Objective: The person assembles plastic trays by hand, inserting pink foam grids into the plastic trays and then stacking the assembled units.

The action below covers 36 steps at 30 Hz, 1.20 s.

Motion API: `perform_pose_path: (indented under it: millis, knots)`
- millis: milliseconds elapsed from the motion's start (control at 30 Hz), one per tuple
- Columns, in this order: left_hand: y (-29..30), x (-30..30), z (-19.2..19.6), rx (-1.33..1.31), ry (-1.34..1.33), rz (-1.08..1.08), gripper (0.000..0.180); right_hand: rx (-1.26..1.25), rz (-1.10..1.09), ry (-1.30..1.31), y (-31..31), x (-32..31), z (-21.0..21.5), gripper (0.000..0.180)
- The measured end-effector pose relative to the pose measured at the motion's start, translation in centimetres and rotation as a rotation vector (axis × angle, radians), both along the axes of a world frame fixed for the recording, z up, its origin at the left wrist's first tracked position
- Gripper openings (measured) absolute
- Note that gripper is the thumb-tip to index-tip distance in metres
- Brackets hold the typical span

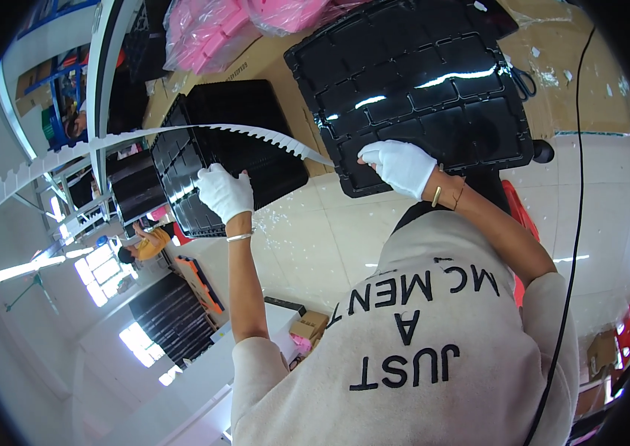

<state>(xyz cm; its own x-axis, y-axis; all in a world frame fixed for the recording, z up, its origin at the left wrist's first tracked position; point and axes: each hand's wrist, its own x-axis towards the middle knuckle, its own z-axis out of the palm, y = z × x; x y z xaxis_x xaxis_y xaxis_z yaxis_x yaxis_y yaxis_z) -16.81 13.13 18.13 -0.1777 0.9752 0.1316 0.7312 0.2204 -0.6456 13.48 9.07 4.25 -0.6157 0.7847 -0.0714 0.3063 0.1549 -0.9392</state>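
A glossy black moulded tray (pixel 426 97) and a long white notched strip (pixel 255 132), with more black trays (pixel 218 149) to the left.
The first tray lies face up, its surface split by raised ridges into rectangular sections, bright streaks of light running across it. The strip bows through the air from the far left, teeth along one edge, narrowing to a tip near that tray's corner.

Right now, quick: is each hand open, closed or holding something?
Left hand: half-curled in front of the left tray; grip can't be told.
Right hand: curled over the right tray; can't tell if it pinches anything.
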Motion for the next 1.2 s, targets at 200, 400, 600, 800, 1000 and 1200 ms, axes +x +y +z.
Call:
perform_pose_path:
  millis: [200,400,600,800,1000,1200]
  knots:
    - [0.5,-0.9,0.1,-0.004,-0.058,-0.026,0.037,0.001,-0.034,0.01,0.0,0.5,0.0,0.028]
    - [0.3,-4.3,1.0,0.107,-0.448,-0.301,0.033,0.436,-0.136,0.171,-1.3,-3.2,1.6,0.026]
    - [-0.6,-6.3,3.2,0.392,-0.98,-0.095,0.039,0.424,-0.017,0.442,0.1,-14.6,5.3,0.043]
    - [-5.9,-22.8,2.0,0.85,-0.807,0.228,0.057,0.597,-0.183,0.265,6.5,-23.9,9.9,0.052]
    - [-7.6,-27.0,-0.8,1.082,-1.281,0.857,0.057,0.585,-0.178,0.028,12.3,-26.7,8.3,0.042]
    - [-11.7,-32.1,-6.0,1.102,-1.731,0.617,0.034,0.753,-0.245,0.232,7.1,-25.6,7.3,0.034]
